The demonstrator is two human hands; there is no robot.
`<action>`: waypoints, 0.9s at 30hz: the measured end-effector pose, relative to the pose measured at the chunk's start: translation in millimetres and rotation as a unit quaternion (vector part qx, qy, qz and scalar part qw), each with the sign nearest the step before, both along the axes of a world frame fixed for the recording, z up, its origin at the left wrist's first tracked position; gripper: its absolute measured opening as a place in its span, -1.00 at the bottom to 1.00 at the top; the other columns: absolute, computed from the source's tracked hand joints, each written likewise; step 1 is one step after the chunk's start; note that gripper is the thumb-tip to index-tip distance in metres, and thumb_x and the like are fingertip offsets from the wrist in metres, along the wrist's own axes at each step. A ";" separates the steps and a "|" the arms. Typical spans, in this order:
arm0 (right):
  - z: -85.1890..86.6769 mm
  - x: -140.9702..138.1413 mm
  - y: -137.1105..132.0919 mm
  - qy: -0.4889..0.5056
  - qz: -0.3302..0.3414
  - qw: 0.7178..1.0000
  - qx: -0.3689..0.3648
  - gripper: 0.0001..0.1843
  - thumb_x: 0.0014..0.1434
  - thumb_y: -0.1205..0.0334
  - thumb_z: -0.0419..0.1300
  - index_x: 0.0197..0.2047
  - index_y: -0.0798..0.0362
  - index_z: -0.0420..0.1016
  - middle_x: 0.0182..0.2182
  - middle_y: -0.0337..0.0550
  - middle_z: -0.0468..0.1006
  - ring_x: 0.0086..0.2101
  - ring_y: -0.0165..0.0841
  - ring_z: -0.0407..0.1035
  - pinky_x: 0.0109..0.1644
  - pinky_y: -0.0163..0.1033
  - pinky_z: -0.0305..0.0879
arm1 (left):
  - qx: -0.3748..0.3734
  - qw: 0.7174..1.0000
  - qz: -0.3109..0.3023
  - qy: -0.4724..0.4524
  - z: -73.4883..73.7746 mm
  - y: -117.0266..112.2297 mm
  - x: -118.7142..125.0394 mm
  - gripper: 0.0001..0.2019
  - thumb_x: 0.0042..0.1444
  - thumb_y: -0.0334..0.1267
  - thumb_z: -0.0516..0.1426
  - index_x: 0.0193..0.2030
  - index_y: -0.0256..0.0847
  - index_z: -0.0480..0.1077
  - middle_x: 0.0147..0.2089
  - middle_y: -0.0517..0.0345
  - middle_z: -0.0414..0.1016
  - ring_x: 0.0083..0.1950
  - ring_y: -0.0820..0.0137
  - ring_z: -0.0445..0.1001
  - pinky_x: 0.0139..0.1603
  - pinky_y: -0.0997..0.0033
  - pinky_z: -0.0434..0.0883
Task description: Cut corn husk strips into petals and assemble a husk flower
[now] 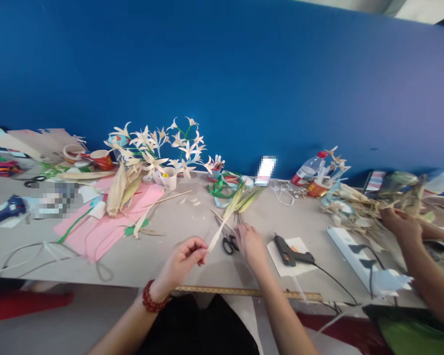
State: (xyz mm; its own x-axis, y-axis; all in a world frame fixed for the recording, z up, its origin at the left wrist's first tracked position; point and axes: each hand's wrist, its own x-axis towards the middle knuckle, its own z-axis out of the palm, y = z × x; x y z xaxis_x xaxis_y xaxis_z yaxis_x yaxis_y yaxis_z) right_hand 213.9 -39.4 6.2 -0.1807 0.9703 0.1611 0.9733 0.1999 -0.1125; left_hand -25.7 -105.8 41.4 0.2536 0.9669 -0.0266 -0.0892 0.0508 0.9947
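My left hand (pixel 185 259), with a red bead bracelet at the wrist, pinches the lower end of a long pale husk strip (pixel 225 217) that slants up and away over the grey table (pixel 192 217). My right hand (pixel 249 244) reaches onto the table with its fingers curled, resting on black-handled scissors (pixel 228 242) and next to a bundle of greenish husk leaves (pixel 246 199). Whether that hand grips the scissors is hidden by the fingers.
A black glue gun (pixel 292 252) lies on white paper right of my right hand. Pink paper (pixel 107 224), husk flowers (pixel 159 148), a cup (pixel 169 177), green ribbon (pixel 224 185), a bottle (pixel 309 168) and a power strip (pixel 358 259) crowd the table. Another person's hands (pixel 401 224) handle husks at right.
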 end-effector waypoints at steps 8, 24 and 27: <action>-3.7 9.9 3.5 0.009 0.016 1.000 0.008 -0.82 0.29 0.36 -0.01 -0.21 0.10 0.41 -0.25 0.04 0.52 -0.22 -0.18 0.37 -0.11 -0.17 0.26 | -0.014 0.998 -0.047 -0.027 9.0 7.1 -1.8 -0.83 0.17 -0.20 0.18 -0.19 -0.26 0.38 -0.38 0.14 0.54 -0.34 0.46 0.45 -0.21 0.44 0.39; 25.7 -4.5 4.7 0.096 0.021 0.995 -0.033 -0.82 0.33 0.28 -0.06 -0.18 0.10 0.34 -0.37 -0.03 0.53 -0.40 -0.26 0.41 -0.31 -0.24 0.22 | 0.025 0.999 -0.032 -0.017 13.3 14.9 0.7 -0.80 0.14 -0.17 0.21 -0.24 -0.28 0.40 -0.37 0.09 0.57 -0.34 0.43 0.49 -0.25 0.42 0.43; 39.6 -16.7 -31.4 0.344 0.073 0.932 -0.089 -0.83 0.36 0.17 -0.07 -0.16 0.03 0.29 -0.42 -0.18 0.47 -0.45 -0.35 0.36 -0.35 -0.29 0.20 | 0.056 0.998 -0.027 -0.005 14.0 17.4 1.4 -0.83 0.16 -0.19 0.19 -0.26 -0.27 0.39 -0.34 0.10 0.54 -0.31 0.41 0.51 -0.23 0.41 0.44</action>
